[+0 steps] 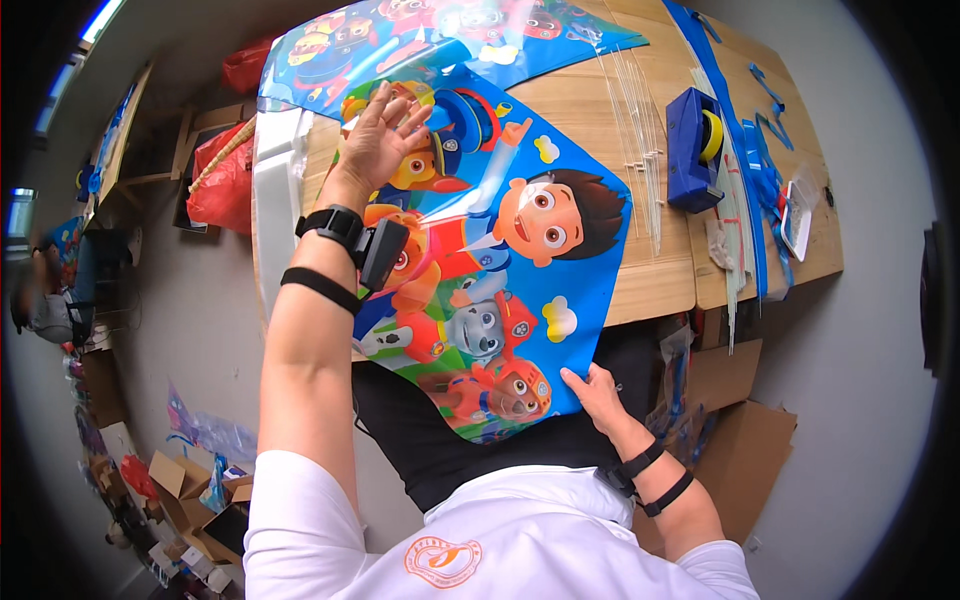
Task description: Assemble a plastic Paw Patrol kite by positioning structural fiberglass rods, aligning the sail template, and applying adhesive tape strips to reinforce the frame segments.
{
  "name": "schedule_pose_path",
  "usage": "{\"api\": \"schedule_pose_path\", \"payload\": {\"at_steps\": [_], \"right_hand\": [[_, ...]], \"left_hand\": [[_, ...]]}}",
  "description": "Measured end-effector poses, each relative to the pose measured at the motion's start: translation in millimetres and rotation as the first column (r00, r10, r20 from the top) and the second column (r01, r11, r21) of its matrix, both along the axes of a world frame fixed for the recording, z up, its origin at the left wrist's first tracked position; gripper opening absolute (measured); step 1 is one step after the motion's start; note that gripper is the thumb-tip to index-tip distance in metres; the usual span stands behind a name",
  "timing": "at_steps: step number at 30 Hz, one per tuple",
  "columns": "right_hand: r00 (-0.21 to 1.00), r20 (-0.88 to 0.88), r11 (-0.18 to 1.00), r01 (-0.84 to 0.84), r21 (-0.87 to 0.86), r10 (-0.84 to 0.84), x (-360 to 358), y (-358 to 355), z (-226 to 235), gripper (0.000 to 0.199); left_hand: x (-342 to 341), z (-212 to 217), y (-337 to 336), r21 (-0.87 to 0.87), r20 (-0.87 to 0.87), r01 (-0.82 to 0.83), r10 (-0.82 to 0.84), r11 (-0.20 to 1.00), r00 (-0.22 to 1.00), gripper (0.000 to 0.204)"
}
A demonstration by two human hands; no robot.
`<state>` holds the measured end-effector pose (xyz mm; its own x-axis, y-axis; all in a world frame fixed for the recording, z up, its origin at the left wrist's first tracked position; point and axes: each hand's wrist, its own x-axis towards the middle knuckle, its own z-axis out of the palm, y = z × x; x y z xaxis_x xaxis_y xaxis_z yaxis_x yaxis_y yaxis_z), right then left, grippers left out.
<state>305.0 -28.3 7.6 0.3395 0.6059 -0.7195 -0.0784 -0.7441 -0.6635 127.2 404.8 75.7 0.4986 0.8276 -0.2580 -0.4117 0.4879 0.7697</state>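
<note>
A glossy blue printed plastic sheet (590, 290), cut in a pointed shape with cartoon characters on it, lies across the table's near edge and hangs over it towards me. My right hand (598, 398) grips its lower right edge, thumb on top and the other fingers underneath. My left hand (382, 138) is over the sheet's far left part, palm turned up and fingers apart, holding nothing. Beyond it, a second printed sheet (620, 38) of the same kind covers the far end of the table.
On the wooden table (660, 285), thin white rods (632, 140) lie right of the sheet, beside a blue tape dispenser (690, 150) with yellow tape. Blue strips (765, 190) and a white tray (797, 218) lie farther right. Cardboard boxes (740, 460) stand below; a red bag (222, 180) sits left.
</note>
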Motion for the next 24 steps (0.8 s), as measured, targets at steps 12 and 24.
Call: {"api": "schedule_pose_path", "payload": {"at_steps": [12, 24], "right_hand": [[0.35, 0.622, 0.613, -0.741, -0.274, 0.701, 14.8, 41.4, 89.9, 0.029], [0.211, 0.915, 0.371, -0.925, 0.074, 0.343, -68.5, 147.6, 60.4, 0.023]], "left_hand": [[-101.8, -54.9, -246.3, 0.622, -0.756, 0.471, 0.636, 0.626, 0.154, 0.067], [-107.7, -80.9, -235.0, 0.549, -0.762, 0.499, 0.647, 0.67, -0.03, 0.084]]}}
